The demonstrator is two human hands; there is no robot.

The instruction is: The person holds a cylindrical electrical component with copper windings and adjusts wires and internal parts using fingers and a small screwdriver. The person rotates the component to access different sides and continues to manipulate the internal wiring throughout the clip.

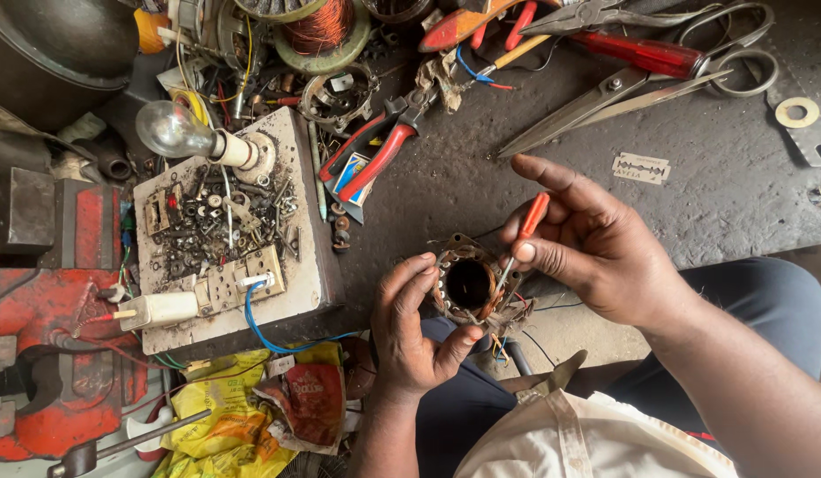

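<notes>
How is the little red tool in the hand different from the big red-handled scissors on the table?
The small screwdriver is pinched in the right hand; the scissors lie untouched on the dark bench. The screwdriver is short and thin with one straight shaft, and its tip pokes into the round motor stator steadied by the left hand. The scissors are much longer, with two crossed blades and loop handles. Both are metal tools.

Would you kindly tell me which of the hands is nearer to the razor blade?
Right. The right hand sits just below-left of the razor blade; the left hand is farther down-left.
</notes>
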